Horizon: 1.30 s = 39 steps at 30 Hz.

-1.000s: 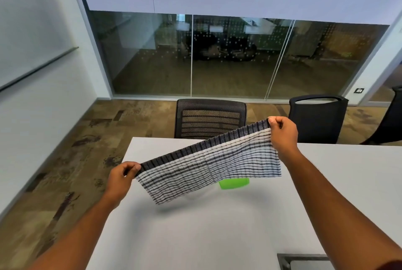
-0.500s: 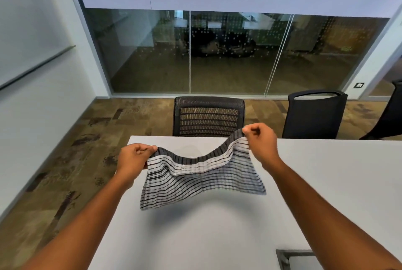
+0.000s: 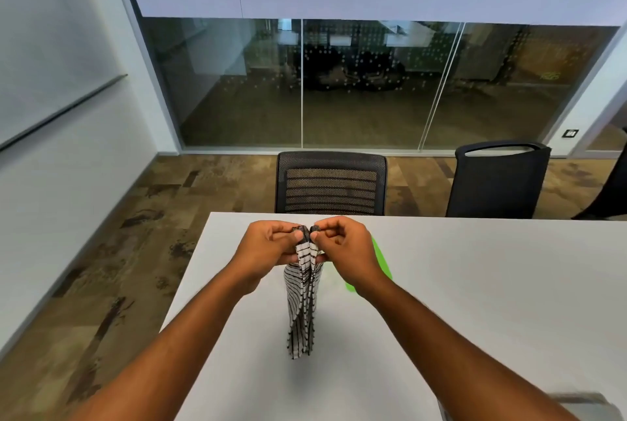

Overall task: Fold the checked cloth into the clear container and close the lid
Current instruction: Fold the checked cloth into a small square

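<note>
The black-and-white checked cloth (image 3: pixel 303 305) hangs doubled over in a narrow vertical strip above the white table (image 3: pixel 475 285). My left hand (image 3: pixel 268 247) and my right hand (image 3: pixel 342 246) are pressed together at its top, each pinching an upper corner. A green piece (image 3: pixel 381 259), probably the lid of the container, lies on the table just behind my right wrist, mostly hidden. The clear container itself cannot be made out.
Two dark office chairs (image 3: pixel 330 183) (image 3: pixel 497 179) stand at the table's far edge, before a glass wall. A grey inset panel (image 3: pixel 583 403) sits at the table's near right. The table's left edge (image 3: pixel 190 278) drops to patterned carpet.
My hands came together from wide apart, bringing the cloth's two upper corners to meet. The cloth went from a stretched, spread sheet to a folded hanging strip.
</note>
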Available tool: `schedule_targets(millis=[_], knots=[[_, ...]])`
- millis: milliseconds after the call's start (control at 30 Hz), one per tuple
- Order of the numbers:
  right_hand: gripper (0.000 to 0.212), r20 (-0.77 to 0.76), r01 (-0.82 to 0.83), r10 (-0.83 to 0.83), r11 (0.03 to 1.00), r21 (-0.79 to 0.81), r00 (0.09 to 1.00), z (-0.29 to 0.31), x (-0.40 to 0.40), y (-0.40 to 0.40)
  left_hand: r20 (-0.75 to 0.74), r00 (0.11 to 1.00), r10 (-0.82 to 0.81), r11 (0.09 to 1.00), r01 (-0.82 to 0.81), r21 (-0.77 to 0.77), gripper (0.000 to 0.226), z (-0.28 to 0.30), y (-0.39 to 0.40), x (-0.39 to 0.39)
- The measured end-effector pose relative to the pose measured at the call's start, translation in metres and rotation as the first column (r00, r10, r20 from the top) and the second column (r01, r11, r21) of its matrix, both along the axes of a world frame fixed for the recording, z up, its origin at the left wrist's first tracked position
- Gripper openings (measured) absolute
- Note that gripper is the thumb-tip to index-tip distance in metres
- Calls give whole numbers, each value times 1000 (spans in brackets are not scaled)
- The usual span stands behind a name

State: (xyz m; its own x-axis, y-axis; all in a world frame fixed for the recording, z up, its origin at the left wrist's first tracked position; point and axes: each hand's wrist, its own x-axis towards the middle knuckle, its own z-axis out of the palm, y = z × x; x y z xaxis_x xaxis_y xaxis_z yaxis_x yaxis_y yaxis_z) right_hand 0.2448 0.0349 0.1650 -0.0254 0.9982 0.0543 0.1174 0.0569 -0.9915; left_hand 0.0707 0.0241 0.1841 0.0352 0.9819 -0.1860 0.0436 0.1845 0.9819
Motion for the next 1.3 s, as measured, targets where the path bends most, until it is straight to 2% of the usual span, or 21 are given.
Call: schedule_targets(millis=[67, 267, 467, 667, 800, 933, 1033, 1133, 1233, 1300], knots=[[13, 7, 8, -8, 1000, 7, 1000, 1, 2, -3, -33, 999, -13, 1000, 13, 0, 12, -1, -2, -1], [14, 18, 36, -38, 997, 72, 999, 4, -1, -12, -128, 983, 134, 990, -126, 67, 8, -3, -5, 5], [23, -56, 21, -17, 997, 73, 998, 1, -5, -19, -202, 974, 107, 985, -76, 154, 12, -4, -9, 14], [16, -49, 6, -1, 993, 117, 999, -9, -4, -22, -183, 979, 84, 988, -57, 147, 17, -9, -11, 10], [13, 10, 45, -48, 986, 160, 999, -9, -1, -21, -185, 983, -20, 980, 56, 191, 25, -6, -16, 13], [16, 147, 38, -72, 974, 225, 986, -5, 3, -19, -228, 973, -45, 970, 97, 221, 29, -8, -12, 7], [10, 198, -76, 32, 973, 219, 980, -6, 13, -13, -303, 953, -14, 963, 95, 254, 21, -13, -11, 1], [24, 262, -171, 109, 959, 227, 959, -13, 23, -10, -323, 946, -4, 957, 98, 274, 19, -19, -11, -5], [35, 270, -91, 46, 983, 158, 962, -21, 36, -3, -357, 934, 6, 935, 121, 333, 21, -22, -15, -8], [44, 249, -109, 89, 992, 67, 964, -28, 45, 1, -376, 926, 22, 909, 138, 392, 26, -21, -19, -9]])
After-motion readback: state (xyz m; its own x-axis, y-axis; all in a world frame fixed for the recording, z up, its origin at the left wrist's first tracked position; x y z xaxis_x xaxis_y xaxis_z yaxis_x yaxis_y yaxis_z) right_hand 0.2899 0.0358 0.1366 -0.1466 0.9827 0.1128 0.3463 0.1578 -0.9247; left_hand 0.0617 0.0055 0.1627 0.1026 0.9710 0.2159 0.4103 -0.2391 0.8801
